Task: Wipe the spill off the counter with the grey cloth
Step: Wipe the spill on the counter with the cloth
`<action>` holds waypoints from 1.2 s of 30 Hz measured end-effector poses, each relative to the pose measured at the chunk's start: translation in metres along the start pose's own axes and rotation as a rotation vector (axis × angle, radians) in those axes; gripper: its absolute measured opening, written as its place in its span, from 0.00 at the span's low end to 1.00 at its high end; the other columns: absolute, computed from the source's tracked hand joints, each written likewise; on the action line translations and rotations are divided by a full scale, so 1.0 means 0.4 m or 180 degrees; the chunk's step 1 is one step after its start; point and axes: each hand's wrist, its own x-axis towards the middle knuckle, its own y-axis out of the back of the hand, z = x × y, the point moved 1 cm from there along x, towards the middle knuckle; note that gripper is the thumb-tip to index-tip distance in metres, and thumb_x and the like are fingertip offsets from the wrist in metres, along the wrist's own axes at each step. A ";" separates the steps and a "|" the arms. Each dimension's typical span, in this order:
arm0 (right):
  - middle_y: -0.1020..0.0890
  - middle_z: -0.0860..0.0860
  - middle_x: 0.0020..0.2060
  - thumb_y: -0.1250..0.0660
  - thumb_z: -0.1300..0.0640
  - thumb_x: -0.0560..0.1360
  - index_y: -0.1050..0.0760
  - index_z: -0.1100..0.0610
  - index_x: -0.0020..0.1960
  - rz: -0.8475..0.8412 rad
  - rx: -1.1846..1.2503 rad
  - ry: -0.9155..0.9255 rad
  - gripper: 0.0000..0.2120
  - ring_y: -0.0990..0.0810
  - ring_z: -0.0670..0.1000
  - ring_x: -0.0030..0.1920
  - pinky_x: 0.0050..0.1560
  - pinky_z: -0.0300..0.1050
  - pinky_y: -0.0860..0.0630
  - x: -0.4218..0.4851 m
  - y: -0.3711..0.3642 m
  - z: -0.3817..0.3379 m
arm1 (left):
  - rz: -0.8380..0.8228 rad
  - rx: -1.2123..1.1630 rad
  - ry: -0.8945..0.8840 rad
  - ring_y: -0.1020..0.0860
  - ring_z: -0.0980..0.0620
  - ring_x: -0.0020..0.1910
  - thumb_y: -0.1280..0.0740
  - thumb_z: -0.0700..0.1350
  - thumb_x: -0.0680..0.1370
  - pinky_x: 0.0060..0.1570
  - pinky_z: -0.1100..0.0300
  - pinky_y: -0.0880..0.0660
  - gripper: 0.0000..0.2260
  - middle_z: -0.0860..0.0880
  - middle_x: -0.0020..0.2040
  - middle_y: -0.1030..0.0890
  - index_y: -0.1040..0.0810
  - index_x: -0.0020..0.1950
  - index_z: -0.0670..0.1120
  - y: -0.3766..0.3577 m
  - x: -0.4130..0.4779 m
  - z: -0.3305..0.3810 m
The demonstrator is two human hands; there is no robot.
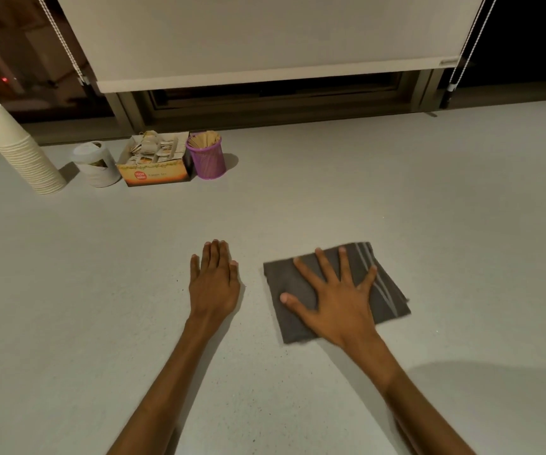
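A folded grey cloth (386, 290) with pale stripes lies flat on the light counter (297, 192), right of centre. My right hand (334, 297) presses down on it, palm flat and fingers spread wide. My left hand (214, 284) rests palm down on the bare counter just left of the cloth, fingers together, holding nothing. I can make out only a few tiny dark specks near the left hand; no clear puddle shows.
At the back left stand a stack of white paper cups (18, 149), a white jar (95, 164), an open box of tea bags (155, 162) and a purple mesh holder of wooden sticks (206, 156). A window with a roller blind (265, 37) runs behind the counter.
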 end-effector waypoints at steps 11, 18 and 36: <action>0.49 0.50 0.81 0.57 0.20 0.69 0.49 0.36 0.79 -0.0270 0.0339 -0.0386 0.42 0.58 0.62 0.80 0.65 0.82 0.66 0.268 0.018 -0.010 | 0.0013 -0.0026 0.0037 0.53 0.49 0.80 0.55 0.48 0.84 0.79 0.49 0.56 0.24 0.44 0.80 0.49 0.52 0.79 0.42 0.002 -0.006 0.012; 0.49 0.50 0.81 0.57 0.21 0.71 0.48 0.37 0.79 -0.0265 0.0252 -0.0296 0.40 0.58 0.62 0.80 0.66 0.81 0.64 0.257 0.009 -0.054 | -0.0029 -0.0030 0.0004 0.53 0.49 0.80 0.55 0.48 0.84 0.79 0.49 0.56 0.24 0.44 0.80 0.49 0.52 0.79 0.43 0.007 -0.006 0.010; 0.49 0.51 0.81 0.55 0.21 0.71 0.49 0.37 0.79 -0.0269 0.0285 -0.0415 0.40 0.58 0.62 0.80 0.66 0.81 0.65 0.239 0.014 -0.079 | -0.0076 -0.0011 0.0027 0.52 0.48 0.80 0.55 0.49 0.84 0.79 0.49 0.55 0.25 0.43 0.80 0.49 0.52 0.79 0.41 0.004 -0.009 0.018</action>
